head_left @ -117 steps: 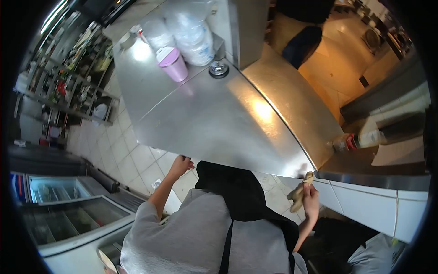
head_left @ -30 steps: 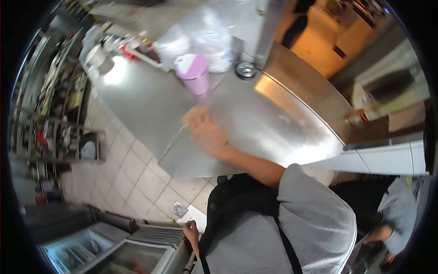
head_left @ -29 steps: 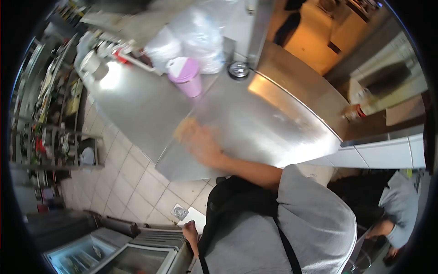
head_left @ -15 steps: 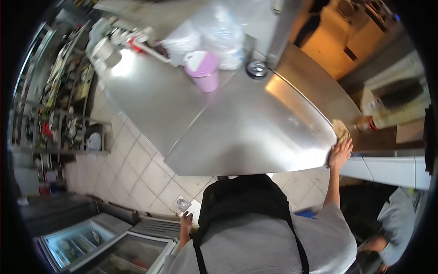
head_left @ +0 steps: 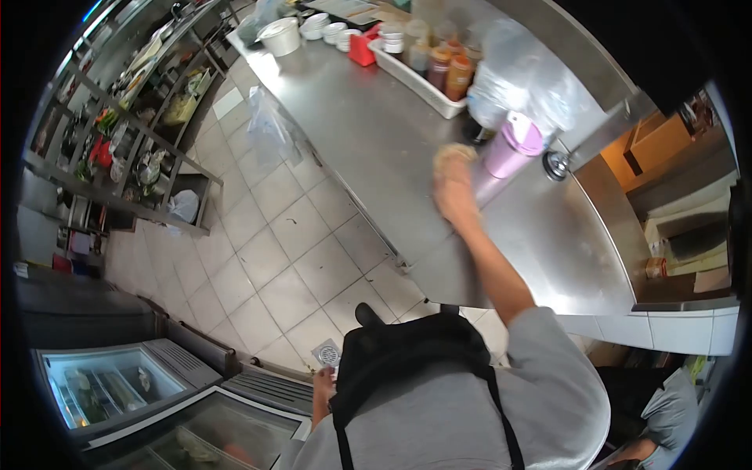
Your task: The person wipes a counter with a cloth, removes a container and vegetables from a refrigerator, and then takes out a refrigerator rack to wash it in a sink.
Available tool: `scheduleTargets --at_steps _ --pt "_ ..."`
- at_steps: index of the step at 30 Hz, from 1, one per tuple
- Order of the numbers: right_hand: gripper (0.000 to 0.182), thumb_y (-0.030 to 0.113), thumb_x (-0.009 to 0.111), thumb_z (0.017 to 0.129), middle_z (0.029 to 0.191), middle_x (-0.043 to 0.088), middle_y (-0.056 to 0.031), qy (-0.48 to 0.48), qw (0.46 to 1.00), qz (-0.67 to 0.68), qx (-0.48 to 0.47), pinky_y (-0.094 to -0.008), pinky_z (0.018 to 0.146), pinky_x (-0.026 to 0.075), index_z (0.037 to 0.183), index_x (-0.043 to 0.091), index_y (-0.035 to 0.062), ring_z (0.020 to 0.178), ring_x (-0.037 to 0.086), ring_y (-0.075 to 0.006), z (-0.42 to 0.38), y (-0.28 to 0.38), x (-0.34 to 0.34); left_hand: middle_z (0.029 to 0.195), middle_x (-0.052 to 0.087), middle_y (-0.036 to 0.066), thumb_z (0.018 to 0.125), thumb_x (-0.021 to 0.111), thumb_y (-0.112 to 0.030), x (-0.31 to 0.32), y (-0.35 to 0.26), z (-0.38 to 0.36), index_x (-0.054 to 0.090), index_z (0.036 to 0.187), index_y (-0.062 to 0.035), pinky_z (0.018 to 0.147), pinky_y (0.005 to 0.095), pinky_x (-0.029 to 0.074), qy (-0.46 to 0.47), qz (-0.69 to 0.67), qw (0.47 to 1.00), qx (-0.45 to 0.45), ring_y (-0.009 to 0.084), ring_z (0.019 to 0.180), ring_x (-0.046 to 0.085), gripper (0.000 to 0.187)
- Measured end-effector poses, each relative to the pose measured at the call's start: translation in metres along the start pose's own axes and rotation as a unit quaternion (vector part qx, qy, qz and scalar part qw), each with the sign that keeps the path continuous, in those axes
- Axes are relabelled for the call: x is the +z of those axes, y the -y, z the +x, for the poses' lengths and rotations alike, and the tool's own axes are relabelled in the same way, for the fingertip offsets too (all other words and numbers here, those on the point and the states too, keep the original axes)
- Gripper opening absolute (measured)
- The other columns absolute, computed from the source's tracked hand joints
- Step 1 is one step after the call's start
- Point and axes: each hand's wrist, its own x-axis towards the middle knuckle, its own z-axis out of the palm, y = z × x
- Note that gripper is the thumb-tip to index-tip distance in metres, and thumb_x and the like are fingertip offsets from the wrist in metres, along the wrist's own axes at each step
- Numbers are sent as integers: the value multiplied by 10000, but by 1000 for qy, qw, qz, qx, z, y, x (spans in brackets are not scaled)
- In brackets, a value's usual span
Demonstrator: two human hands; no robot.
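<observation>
My right hand [head_left: 456,196] is stretched forward over the steel counter [head_left: 376,133], its fingers pressing on a tan cloth [head_left: 454,155]. Just right of the cloth stands a pink tub [head_left: 513,145] with a pink and white lid. My left hand [head_left: 323,388] hangs low by my black apron [head_left: 415,345], fingers curled. A small white edge shows at its fingertips, but most of it is hidden behind the apron.
A white basket [head_left: 419,82] of sauce bottles, a red holder [head_left: 363,48] and a white bucket [head_left: 280,37] line the counter's back. Plastic bags [head_left: 525,74] bulge behind the tub. Chest freezers [head_left: 196,427] stand lower left, shelving [head_left: 133,125] left. Another person's sleeve [head_left: 674,407] shows lower right.
My right hand has swept the cloth from the counter's right edge leftward and forward to beside the pink tub. My view has turned, showing more of the counter's left side. My left hand stays low.
</observation>
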Motion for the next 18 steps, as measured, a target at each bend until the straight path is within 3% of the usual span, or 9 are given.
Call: scheduleTargets --at_steps 1,2,4,5,8,13,14,16,18 --pt "428 104 431 819 1235 385 -263 37 999 26 -29 -416 978 290 1207 374 -65 1148 364 -391 17 36 35 660 598 76 867 459 -271 -23 33 28 598 785 27 531 269 427 -35 201 922 330 135 596 548 339" --pt "390 55 441 784 1208 426 -235 118 982 148 26 -414 970 297 1167 443 -22 1140 383 -364 18 94 47 679 609 95 874 449 -287 -36 39 60 595 820 41 570 274 443 -24 52 997 61 139 625 567 363" --pt "246 64 466 812 1042 559 -177 130 931 332 -81 -379 862 402 1047 536 39 957 524 -328 16 183 106 730 615 98 881 442 -323 -60 27 87 596 852 36 586 275 445 -12 42 998 50 154 664 577 391" --pt "208 142 450 865 968 579 -180 238 878 406 85 -345 785 431 1018 533 28 853 544 -338 24 230 86 730 615 98 881 442 -323 -70 13 97 596 852 36 586 275 445 -9 46 997 56 154 664 577 391" --pt "275 237 403 907 963 575 -168 252 823 479 175 -327 786 413 1003 519 6 870 534 -311 38 278 72 845 602 49 876 440 -406 -97 -37 110 572 950 -55 561 267 433 33 13 997 71 130 741 569 382" --pt "459 405 358 910 1095 510 -108 137 862 474 117 -314 917 345 1124 472 15 1039 462 -199 41 176 -17 857 588 59 891 438 -341 -120 -43 117 544 993 -19 542 241 436 -12 -91 995 40 128 703 542 353" --pt "411 339 376 903 1068 525 -124 84 873 436 201 -317 902 363 1105 481 -3 1000 489 -207 45 149 -32 815 582 43 890 443 -332 -122 -36 112 548 974 -24 519 223 424 -12 -94 995 3 110 650 525 337" --pt "465 388 392 894 1046 530 -120 -17 747 553 369 -335 899 369 1130 451 -8 982 496 -216 55 98 -53 709 539 6 891 450 -308 -124 -6 120 546 935 -27 462 199 392 37 -96 995 -14 80 552 473 300" --pt "518 406 381 892 1121 497 -186 -76 704 584 397 -358 938 336 1180 414 -23 1062 467 -265 60 62 -50 684 523 -2 890 455 -291 -121 1 117 546 921 -26 443 197 378 49 -72 996 -22 76 531 467 281"
